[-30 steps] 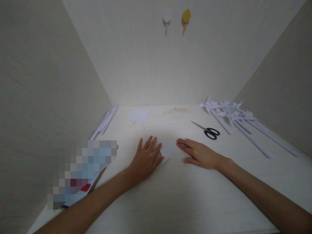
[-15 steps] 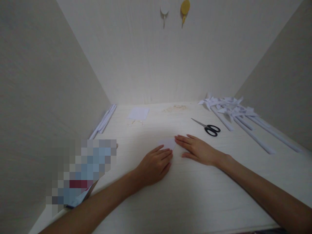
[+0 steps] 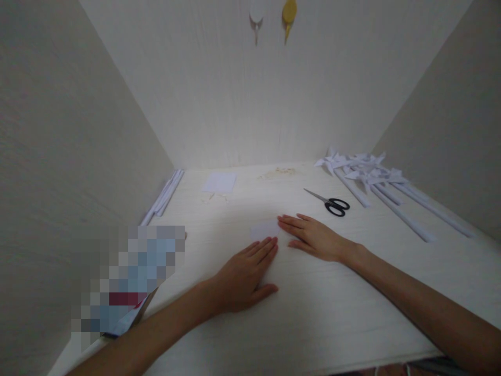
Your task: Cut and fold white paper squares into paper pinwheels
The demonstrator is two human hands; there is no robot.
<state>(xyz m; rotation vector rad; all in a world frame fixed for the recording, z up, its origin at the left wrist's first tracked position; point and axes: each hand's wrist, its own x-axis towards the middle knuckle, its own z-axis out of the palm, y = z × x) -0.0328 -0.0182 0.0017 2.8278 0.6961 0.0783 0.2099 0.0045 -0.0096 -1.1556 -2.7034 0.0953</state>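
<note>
Now the left hand [image 3: 246, 274] lies flat, thumb swung out versus half a second ago, apart from the flat right hand [image 3: 315, 237], neither gripping, the white paper [image 3: 263, 230] at both hands' fingertips, apparently creased flat.

Small paper [image 3: 263, 230] partly covered, blue item [image 3: 143, 274] pixelated.
The left grip [image 3: 248, 274] hides the paper's near edge, the right grip [image 3: 309, 236] its right end. Frame edges crop both forearms [image 3: 403, 295] and the white hook [image 3: 256, 13]; the pale scraps [image 3: 285, 171] far back are too small to identify.
</note>
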